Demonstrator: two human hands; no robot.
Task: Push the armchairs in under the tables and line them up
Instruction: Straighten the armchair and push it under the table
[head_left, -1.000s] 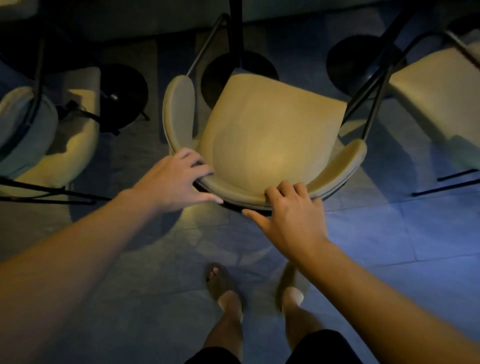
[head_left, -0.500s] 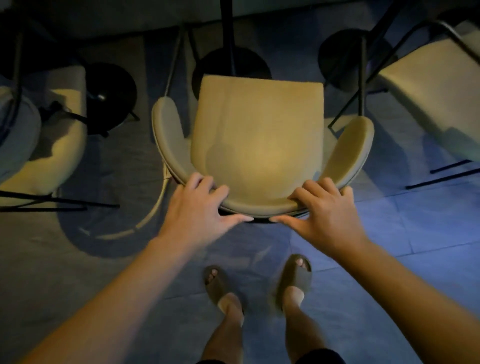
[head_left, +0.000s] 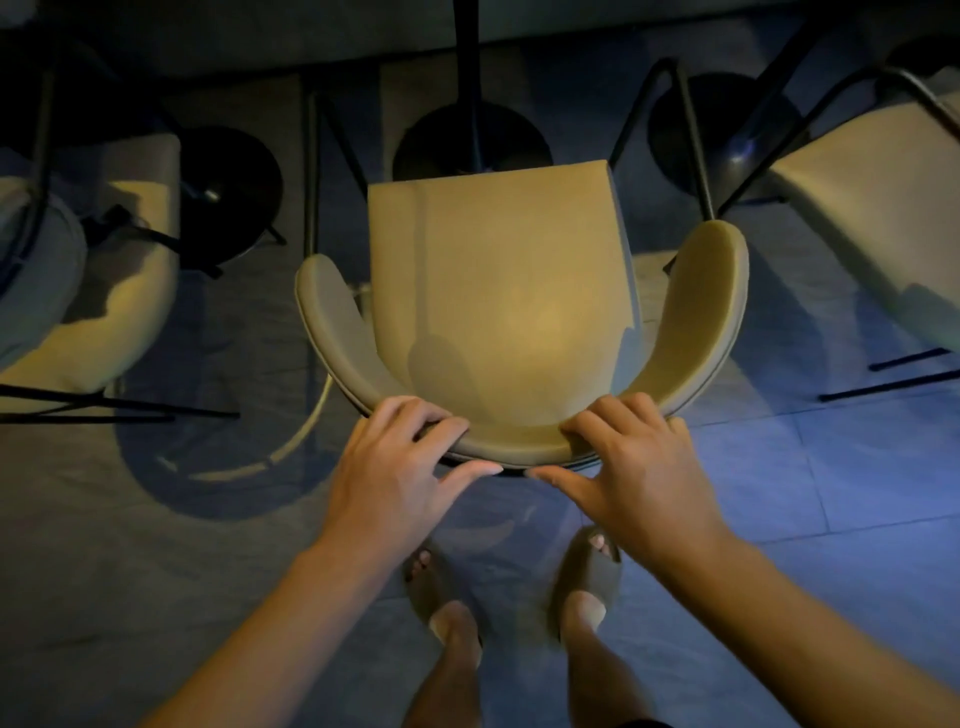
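A beige armchair (head_left: 504, 291) with a curved backrest and black metal legs stands straight in front of me, its seat facing a table's black pedestal base (head_left: 470, 148). My left hand (head_left: 400, 467) grips the left part of the backrest's top edge, fingers curled over it and thumb behind. My right hand (head_left: 628, 467) holds the right part of the same edge in the same way. The table top above is a dark band along the top of the view.
Another beige armchair (head_left: 98, 291) stands at the left and a third (head_left: 878, 208) at the right, each beside a round black table base (head_left: 228, 192). My feet in slippers (head_left: 592, 566) stand on the grey tiled floor just behind the chair.
The armchair has turned from angled to the right to square with the table. Both hands have slid closer together on the backrest, and my feet have stepped forward.
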